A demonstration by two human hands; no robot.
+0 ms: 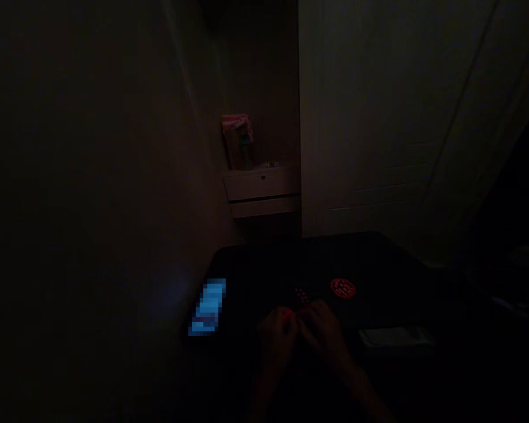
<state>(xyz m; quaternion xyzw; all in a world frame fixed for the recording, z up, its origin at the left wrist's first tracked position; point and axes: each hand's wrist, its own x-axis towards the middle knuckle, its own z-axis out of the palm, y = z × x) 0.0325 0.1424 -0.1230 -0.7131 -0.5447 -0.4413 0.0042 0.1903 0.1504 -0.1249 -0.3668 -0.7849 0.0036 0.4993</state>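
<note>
In very dim light my left hand point(277, 333) and my right hand point(327, 330) are close together over the near part of a dark table. Between the left thumb and fingers shows a small bright red thing point(287, 316); its kind cannot be made out. The right fingers are bent inward beside it, and what they hold is hidden in shadow. Just beyond the hands are several small red dots point(301, 295). To their right lies a round red disc point(343, 288) with an openwork or spotted pattern.
A lit phone-like screen point(208, 306), blurred into blocks, lies at the left of the dark table point(264, 264). A pale flat rectangular thing point(394, 336) is at the right front. Behind stand a drawer unit point(264, 187) with items on top and a pale panel point(370, 117).
</note>
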